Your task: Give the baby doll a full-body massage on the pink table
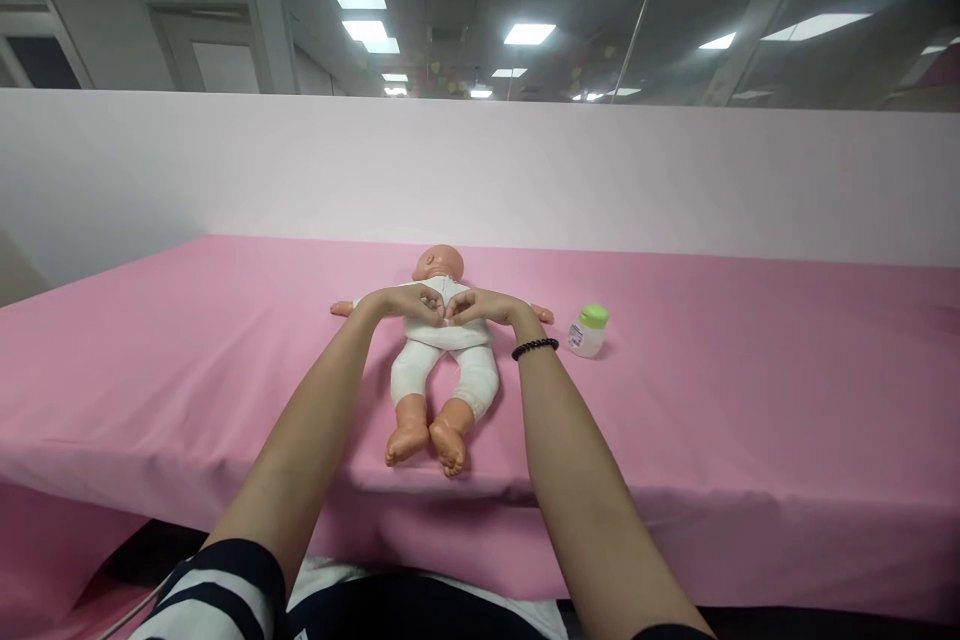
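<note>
A baby doll in white clothes lies stretched out with its head away from me and its bare feet towards me. Its arms reach out to both sides. My left hand and my right hand meet over the middle of the doll's white top, fingers curled and almost touching. Both hands appear to pinch the cloth at the front, though the fingertips partly hide it. The white trousers end above the doll's ankles. A dark beaded bracelet circles my right wrist.
Right of the doll stands a small clear jar with a green lid. Pink cloth covers the table, whose front edge runs close to my body. Behind it rises a low white wall with glass above.
</note>
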`<state>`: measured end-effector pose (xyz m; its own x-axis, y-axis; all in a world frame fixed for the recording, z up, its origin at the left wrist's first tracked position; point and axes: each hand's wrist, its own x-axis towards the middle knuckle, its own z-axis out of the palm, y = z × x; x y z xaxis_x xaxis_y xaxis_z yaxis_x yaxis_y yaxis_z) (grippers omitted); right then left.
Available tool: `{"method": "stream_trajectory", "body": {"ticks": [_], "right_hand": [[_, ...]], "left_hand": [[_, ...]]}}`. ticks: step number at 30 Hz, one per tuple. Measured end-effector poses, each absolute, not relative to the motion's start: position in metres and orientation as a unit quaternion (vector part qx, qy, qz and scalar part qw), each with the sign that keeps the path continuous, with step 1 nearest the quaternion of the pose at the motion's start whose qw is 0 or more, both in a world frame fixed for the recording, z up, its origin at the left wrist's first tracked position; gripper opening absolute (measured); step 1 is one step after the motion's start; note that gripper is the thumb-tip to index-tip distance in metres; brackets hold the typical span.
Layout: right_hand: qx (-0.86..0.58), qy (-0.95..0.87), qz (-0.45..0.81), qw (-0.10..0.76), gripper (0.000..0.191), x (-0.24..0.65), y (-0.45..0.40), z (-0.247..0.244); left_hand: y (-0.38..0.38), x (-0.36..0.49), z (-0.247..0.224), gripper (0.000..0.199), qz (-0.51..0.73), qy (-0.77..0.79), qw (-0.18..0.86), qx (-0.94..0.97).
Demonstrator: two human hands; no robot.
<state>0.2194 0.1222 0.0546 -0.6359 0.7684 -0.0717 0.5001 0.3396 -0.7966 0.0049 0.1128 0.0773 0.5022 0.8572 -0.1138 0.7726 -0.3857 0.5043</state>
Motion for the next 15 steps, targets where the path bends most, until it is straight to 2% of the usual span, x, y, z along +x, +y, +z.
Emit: {"method": "stream_trajectory", "body": {"ticks": [3, 10, 15], "right_hand": [[-0.395, -0.810, 0.412, 0.132, 0.018, 0.219, 0.120, 0.056], [-0.412, -0.815, 0.388, 0.124, 0.012, 0.219, 0.125, 0.052], [-0.397, -0.811, 0.408, 0.132, 0.019, 0.223, 0.125, 0.053]], "left_hand": [[0.108, 0.005, 0.083, 0.042, 0.047, 0.499, 0.257, 0.826], [0.117, 0.008, 0.077, 0.034, 0.026, 0.472, 0.267, 0.840], [0.121, 0.007, 0.073, 0.028, 0.008, 0.467, 0.259, 0.846]]}}
